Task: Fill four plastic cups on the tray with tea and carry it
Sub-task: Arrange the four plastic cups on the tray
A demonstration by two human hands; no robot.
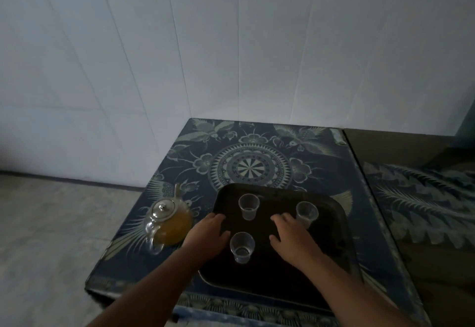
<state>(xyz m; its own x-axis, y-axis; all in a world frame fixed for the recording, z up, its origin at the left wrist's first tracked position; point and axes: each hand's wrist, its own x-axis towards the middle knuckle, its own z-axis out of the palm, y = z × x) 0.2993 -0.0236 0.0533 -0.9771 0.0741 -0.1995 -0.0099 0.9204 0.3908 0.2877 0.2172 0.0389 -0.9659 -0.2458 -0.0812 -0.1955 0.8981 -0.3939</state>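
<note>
A dark tray (331, 244) lies on a table with a blue patterned cloth. Three clear plastic cups stand upright on it: one at the back (248, 206), one at the back right (307, 213), one nearer me (241, 247). All three look empty. My left hand (208, 236) hovers over the tray's left edge, fingers apart, holding nothing. My right hand (293, 239) is spread above the tray just left of the back-right cup, also holding nothing; whether it hides another cup I cannot tell. A glass teapot (168, 220) with amber tea and a metal lid stands left of the tray.
The patterned table (253, 152) sits in a corner against white walls. A second surface (421, 198) with similar cloth adjoins it on the right. Pale floor tiles (51, 236) lie to the left. The light is dim.
</note>
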